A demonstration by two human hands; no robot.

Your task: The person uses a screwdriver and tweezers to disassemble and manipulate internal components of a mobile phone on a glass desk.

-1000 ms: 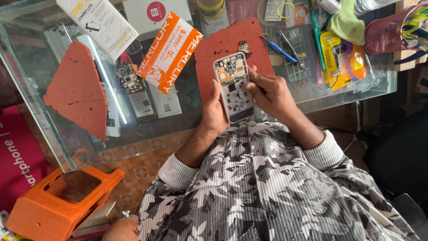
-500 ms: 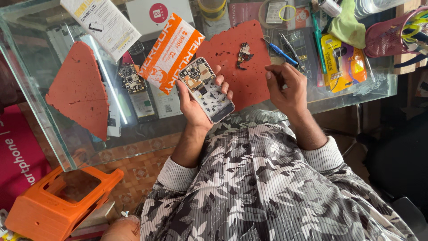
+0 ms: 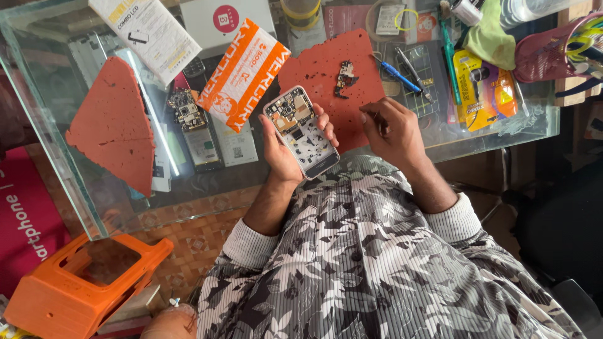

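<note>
My left hand (image 3: 282, 154) holds an opened smartphone (image 3: 300, 130) with its back cover off, so the inner boards show. It is tilted, top end toward the far left, over the near edge of a red perforated mat (image 3: 333, 63). My right hand (image 3: 391, 129) hovers just right of the phone, apart from it. Its fingertips are pinched together over the mat, and I cannot make out anything between them. A small dark phone part (image 3: 344, 76) lies on the mat beyond both hands.
On the glass table (image 3: 63, 182) lie an orange packet (image 3: 242, 72), a triangular red mat (image 3: 113, 125), another stripped phone (image 3: 191, 122), a blue screwdriver (image 3: 396, 74), a yellow blister pack (image 3: 480, 85) and a pink basket (image 3: 553, 53). An orange stool (image 3: 75, 289) stands on the floor, lower left.
My right hand has drawn away from the phone to the right. My left hand carried the phone left and tilted it, then brought it slightly back toward the middle.
</note>
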